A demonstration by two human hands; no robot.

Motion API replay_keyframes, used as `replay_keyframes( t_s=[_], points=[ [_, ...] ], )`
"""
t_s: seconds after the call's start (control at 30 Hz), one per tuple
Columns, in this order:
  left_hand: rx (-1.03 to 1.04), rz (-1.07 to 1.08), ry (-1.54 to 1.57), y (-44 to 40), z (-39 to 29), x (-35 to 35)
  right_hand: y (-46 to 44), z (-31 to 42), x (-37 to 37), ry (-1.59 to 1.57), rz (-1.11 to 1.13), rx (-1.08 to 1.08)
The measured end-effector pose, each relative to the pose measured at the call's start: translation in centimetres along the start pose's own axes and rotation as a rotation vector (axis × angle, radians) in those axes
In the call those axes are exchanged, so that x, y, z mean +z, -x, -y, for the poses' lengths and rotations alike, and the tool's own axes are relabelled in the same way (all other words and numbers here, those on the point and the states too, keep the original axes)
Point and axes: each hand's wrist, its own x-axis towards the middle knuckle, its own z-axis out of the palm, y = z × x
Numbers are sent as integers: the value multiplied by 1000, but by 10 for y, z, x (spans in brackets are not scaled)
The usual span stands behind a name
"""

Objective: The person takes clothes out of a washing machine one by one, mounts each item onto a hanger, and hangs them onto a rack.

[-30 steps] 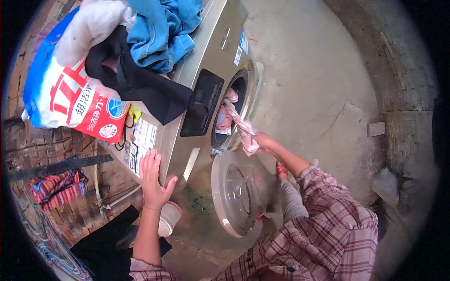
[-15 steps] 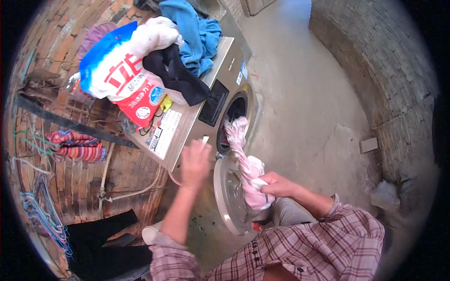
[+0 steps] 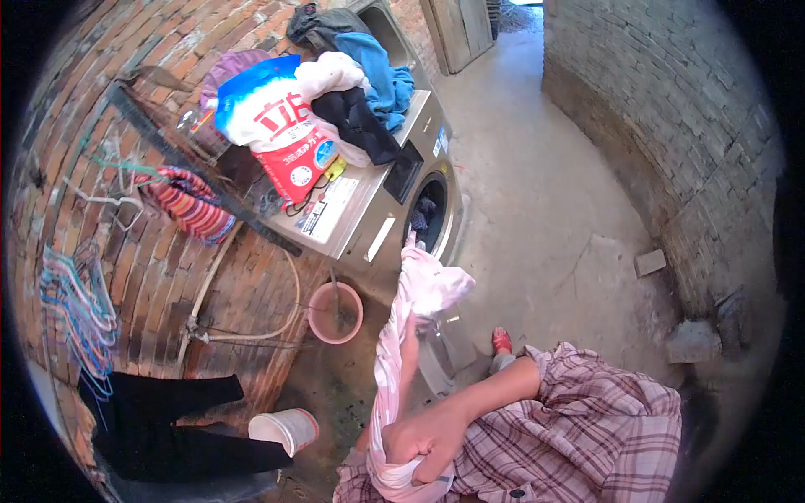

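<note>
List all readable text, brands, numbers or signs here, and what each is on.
"立", second big red character partly covered: detergent bag
"3倍洁净力": red lower part of the same bag
Too small or blurred: the bag's black print and round badge; white label and blue-and-white sticker on the washing machine.

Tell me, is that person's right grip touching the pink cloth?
Touching. The head view shows the right grip closed on the pink cloth, with the fabric bunched directly against it.
</note>
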Motion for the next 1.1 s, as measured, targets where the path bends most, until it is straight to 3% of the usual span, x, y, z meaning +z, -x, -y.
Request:
replay_keyframes(
  t_s=[0.1,0.27,0.47,0.73,0.83,0.87,0.97,1.07,1.1],
  points=[
    [420,-540,-910,20,24,-23,-25,-11,24,23,62,23],
    [557,-268,-137,115,-38,-63,-61,-29,58,79,216,13],
    [727,-302,-191,152,-42,-51,-94,-54,88,135,320,20],
    [658,-315,-119,200,-37,-52,-103,-79,113,229,346,80],
    [632,-325,-106,213,-35,-54,-71,-73,89,250,306,342],
    [622,-326,-97,217,-34,-54,-54,-69,72,204,300,565],
    [587,-325,-88,220,-31,-50,21,-63,2,90,-128,988],
    [510,-298,36,213,-23,-46,118,-87,-77,219,-1096,957],
    [490,-281,95,206,-18,-44,145,-93,-101,499,-1091,1023]
  ],
)
